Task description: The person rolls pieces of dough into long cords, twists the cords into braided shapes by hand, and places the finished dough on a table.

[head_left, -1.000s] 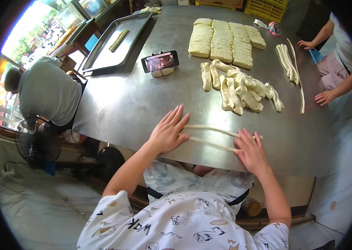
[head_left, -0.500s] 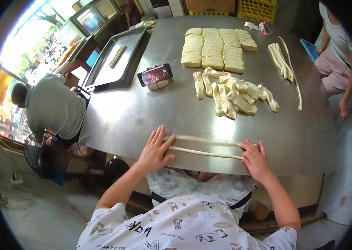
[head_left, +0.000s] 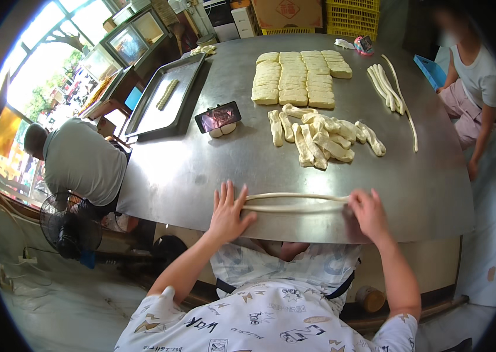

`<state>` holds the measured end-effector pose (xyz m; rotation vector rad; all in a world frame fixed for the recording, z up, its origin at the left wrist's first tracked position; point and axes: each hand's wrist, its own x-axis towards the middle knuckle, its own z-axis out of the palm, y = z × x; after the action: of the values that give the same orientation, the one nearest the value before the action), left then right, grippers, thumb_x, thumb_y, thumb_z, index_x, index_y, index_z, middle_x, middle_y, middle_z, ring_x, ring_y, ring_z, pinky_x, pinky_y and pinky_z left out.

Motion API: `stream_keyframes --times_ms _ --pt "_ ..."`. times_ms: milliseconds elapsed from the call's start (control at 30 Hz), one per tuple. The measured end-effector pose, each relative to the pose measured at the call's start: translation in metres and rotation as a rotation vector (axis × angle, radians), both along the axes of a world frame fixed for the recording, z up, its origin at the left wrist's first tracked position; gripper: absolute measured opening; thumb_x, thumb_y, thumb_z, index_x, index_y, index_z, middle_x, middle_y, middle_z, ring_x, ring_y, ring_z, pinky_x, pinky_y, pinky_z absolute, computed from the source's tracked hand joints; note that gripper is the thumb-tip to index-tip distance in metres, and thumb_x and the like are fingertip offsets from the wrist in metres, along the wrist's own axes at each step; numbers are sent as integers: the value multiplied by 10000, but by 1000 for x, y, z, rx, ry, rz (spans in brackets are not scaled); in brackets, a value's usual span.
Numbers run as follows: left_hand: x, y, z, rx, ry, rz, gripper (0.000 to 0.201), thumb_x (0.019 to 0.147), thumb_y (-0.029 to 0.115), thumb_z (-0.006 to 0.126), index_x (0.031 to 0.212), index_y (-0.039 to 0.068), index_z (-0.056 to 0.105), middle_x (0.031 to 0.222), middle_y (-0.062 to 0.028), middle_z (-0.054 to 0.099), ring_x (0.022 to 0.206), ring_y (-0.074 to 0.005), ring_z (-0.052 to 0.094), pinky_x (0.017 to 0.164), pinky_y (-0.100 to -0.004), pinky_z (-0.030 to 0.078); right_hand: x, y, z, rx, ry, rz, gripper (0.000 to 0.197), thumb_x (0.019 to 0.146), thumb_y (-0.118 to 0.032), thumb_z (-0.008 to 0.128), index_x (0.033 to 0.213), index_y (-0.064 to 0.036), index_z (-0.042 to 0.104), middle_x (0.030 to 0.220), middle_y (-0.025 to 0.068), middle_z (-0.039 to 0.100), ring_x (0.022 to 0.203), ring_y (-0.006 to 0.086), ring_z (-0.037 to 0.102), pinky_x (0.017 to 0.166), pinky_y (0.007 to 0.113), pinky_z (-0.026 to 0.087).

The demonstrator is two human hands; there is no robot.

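A long thin dough rope (head_left: 298, 195), doubled into two near-parallel strands, lies along the near edge of the steel table; the nearer strand is blurred. My left hand (head_left: 227, 217) rests flat with spread fingers over its left end. At the other end, my right hand (head_left: 370, 214) has its fingers drawn together on the rope. Beyond my hands is a loose heap of short, thick dough strips (head_left: 329, 139). Rows of cut dough pieces (head_left: 293, 79) sit close together behind the heap.
Several rolled dough ropes (head_left: 386, 89) lie at the right. A phone (head_left: 217, 117) leans on a small stand, left of the heap. A dark tray (head_left: 184, 88) holds one twisted dough piece (head_left: 167, 95). One person (head_left: 83, 158) is at the left, another (head_left: 476, 88) at the right.
My right hand has lifted slightly and moved right and away from me, its fingers now drawn together. My left hand stays on the rope's left end. The two strands have shifted.
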<state>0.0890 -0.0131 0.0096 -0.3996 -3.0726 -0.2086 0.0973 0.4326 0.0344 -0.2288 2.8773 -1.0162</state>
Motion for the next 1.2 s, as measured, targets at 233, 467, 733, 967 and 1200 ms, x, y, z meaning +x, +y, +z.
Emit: stream_keyframes --times_ms 233,467,733,967,1200 --pt "-50 -9 -15 183 -9 -232 905 1049 586 622 1729 60 339 1790 -330 210 1677 -509 150 1357 -595 160 -12 -43 -45 201 426 150 300 1031 -160 683 1316 -67 659 1525 192 619 1512 376 512 1286 575 352" --pt "-38 31 7 156 90 6 851 1064 600 591 1709 81 393 1787 -325 227 1677 -479 188 1360 -551 185 -29 -14 -17 63 165 -128 179 1039 -163 687 1191 -69 670 1485 162 646 1498 340 531 1279 557 358" --pt "11 9 14 -50 -31 -274 869 1080 555 593 1699 -4 349 1771 -341 248 1671 -480 199 1359 -514 220 25 -4 -37 154 326 191 124 1054 -164 664 1122 -60 664 1370 175 689 1348 376 610 1221 591 402" --pt "-72 32 -32 491 174 -66 906 1016 646 649 1727 151 387 1778 -342 230 1664 -536 172 1356 -609 141 -60 -51 -41 310 467 -75 166 1056 -176 675 1193 -83 674 1406 153 702 1465 338 567 1298 571 332" --pt "7 50 24 -69 -53 -72 899 1068 620 581 1712 36 352 1779 -334 235 1673 -487 190 1359 -554 208 -3 6 -13 69 -114 -56 205 1082 -204 648 1236 -72 677 1310 179 730 1352 381 625 1286 616 329"
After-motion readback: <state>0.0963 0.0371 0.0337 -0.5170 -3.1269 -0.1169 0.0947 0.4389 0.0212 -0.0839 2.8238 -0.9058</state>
